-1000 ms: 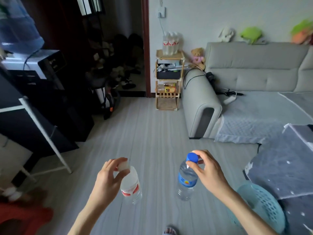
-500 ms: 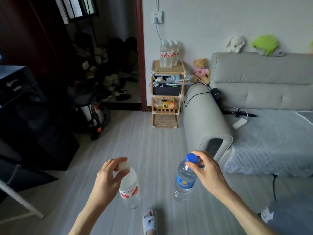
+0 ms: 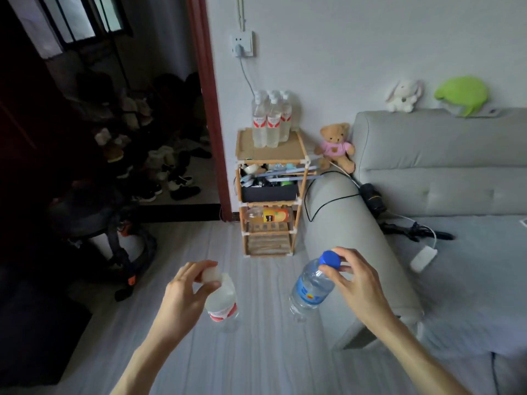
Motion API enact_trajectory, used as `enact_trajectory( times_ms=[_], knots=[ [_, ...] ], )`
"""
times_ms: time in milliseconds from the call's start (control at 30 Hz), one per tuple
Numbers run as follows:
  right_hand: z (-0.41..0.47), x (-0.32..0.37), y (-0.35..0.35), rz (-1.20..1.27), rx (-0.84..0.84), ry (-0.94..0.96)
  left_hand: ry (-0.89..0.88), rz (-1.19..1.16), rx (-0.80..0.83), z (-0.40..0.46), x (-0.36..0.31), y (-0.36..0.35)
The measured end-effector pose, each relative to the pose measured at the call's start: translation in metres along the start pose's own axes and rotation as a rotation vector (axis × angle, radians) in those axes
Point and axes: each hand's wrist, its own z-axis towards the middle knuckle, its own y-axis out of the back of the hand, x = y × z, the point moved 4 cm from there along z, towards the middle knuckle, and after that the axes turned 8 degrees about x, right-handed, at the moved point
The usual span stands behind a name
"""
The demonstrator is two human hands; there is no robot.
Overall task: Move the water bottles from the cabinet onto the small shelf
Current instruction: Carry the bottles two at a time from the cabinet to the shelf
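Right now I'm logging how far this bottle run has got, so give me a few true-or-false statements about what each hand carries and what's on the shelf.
1. The left hand holds a white-capped bottle by its top. True.
2. The right hand holds nothing. False: it pinches the neck of a blue-capped bottle.
3. Bottles already stand on top of the small shelf. True: a cluster of red-labelled bottles.
4. The teddy bear sits on the shelf's top. False: it sits beside it, on the sofa arm.
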Motion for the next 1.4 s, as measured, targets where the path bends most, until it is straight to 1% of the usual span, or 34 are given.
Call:
enact_trajectory(
  times_ms=[300,433,567,667,800,967,1033,1133,1233,1333,1400],
  knots=[
    [0.197,-0.073,0.013,0.026,0.063,0.030,0.053,-0.014,-0.012,0.207,-0.007,-0.028],
    [0.283,-0.092,0.030,-0.001,0.071,0.085,0.029,-0.013,0.031,0.300,-0.031,-0.035],
    [0.358,-0.096,0.040,-0.019,0.078,0.114,0.003,-0.023,0.009,0.392,-0.054,-0.038],
    [0.407,-0.102,0.042,-0.022,0.077,0.095,-0.067,0.015,0.021,0.464,-0.072,-0.041],
    [0.465,-0.107,0.034,0.012,0.068,0.060,-0.156,0.021,0.088,0.553,-0.091,-0.044],
    [0.533,-0.118,0.017,-0.021,0.060,-0.011,-0.268,0.012,0.164,0.654,-0.107,-0.051],
    [0.557,-0.116,0.011,0.016,0.045,-0.043,-0.297,0.008,0.195,0.687,-0.115,-0.052],
    [0.588,-0.110,0.006,0.031,-0.016,-0.057,-0.330,0.020,0.282,0.730,-0.123,-0.058],
    [0.614,-0.110,0.002,0.008,-0.069,-0.031,-0.330,0.022,0.380,0.764,-0.125,-0.068],
    [0.635,-0.111,-0.006,-0.026,-0.035,-0.016,-0.330,0.039,0.452,0.791,-0.126,-0.080],
    [0.647,-0.111,-0.012,-0.031,-0.021,-0.005,-0.327,0.094,0.473,0.805,-0.124,-0.085]
  ],
)
